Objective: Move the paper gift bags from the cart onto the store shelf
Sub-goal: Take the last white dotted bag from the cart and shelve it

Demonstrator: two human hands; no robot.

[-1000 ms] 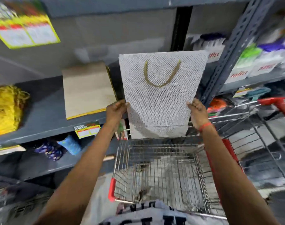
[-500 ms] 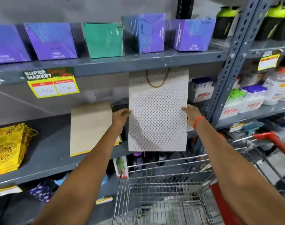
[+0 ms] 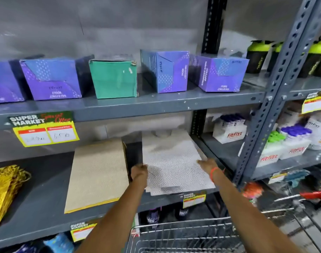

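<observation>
Left to right on the shelf (image 3: 46,207): yellow bags (image 3: 4,190) at far left, then bare deck, then a tan bag (image 3: 99,176) lying flat, a narrow gap, then the white bag (image 3: 174,161). The white bag lies flat with its long axis running near-to-far; the far end is blurred, and the near edge overhangs the shelf lip slightly. The left hand (image 3: 139,171) grips the bag's left edge, and the right hand (image 3: 207,164) rests open-fingered on the right edge. Both sit about mid-length, level with each other, neither nearer. Right of the bag there is little room before the upright (image 3: 198,125); the left gap to the tan bag is tight too. Room is open only toward the far wall, so the likely move is a straight push in, then let go. The cart (image 3: 183,238) is near, below the arms; no bags show in the part in view.
</observation>
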